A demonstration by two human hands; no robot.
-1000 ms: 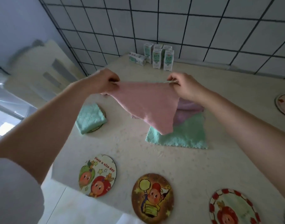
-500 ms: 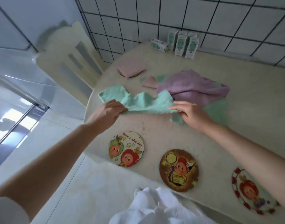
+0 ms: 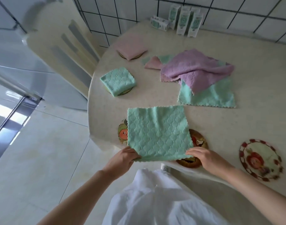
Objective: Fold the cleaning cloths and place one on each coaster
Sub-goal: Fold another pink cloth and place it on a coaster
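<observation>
While the left hand (image 3: 122,157) is pinching the near-left corner of the green cloth (image 3: 158,133) at the near edge of the table (image 3: 220,127), the cloth is lying spread flat there over parts of the cartoon coaster (image 3: 122,134) and the brown coaster (image 3: 198,140), and the right hand (image 3: 208,158) is gripping its near-right corner.

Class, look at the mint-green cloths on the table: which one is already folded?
The small mint-green fleece cloth folded into a thick square on the round coaster by the table's left edge; the others lie spread flat.
</observation>
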